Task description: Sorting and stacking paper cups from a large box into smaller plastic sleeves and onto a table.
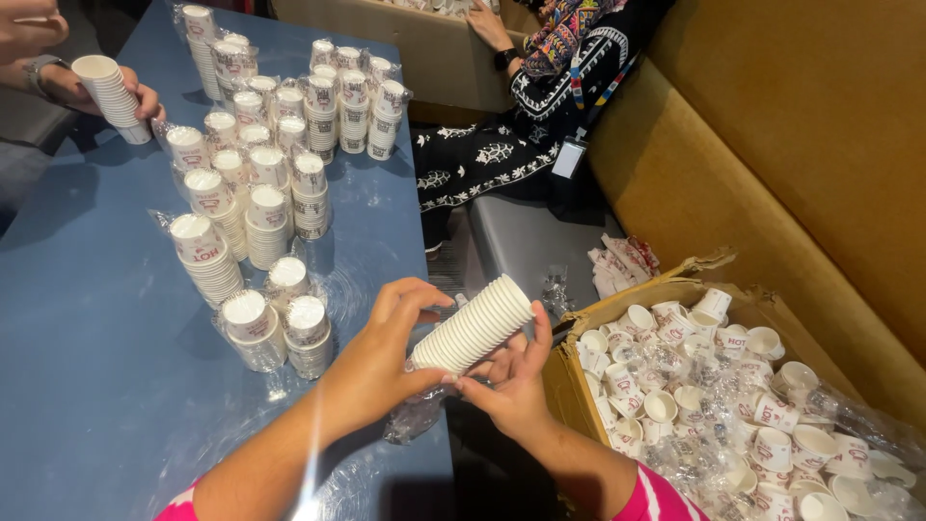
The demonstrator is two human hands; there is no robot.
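- We hold a nested stack of small white paper cups (475, 326) between both hands, tilted, its open end up and to the right, above the near edge of the blue table (87, 367).
- Left hand (381, 357): fingers curled around the lower part of the stack, thumb and fingertips closed on its side.
- Right hand (511, 381): cupped under and behind the stack, fingers closed narrowly against it, thumb raised beside the upper end.
- Crinkled clear plastic wrap (417, 413) hangs just below the hands; whether it touches the stack we cannot tell.
- Step in hand, as we judge it: squaring up or counting one stack of cups.
- Loose cups lie jumbled with plastic in the open cardboard box (675, 294) to our right.
- Wrapped cup stacks (260, 193) stand upright in rows on the table, the nearest just beside our left forearm.
- Next move, in our judgement, calls for a firm two-handed grip so the nested cups do not slide apart, and for keeping the stack aligned.
- Across the table another person's hand (145, 96) holds a similar cup stack (111, 92); a second person sits on the bench, top right.
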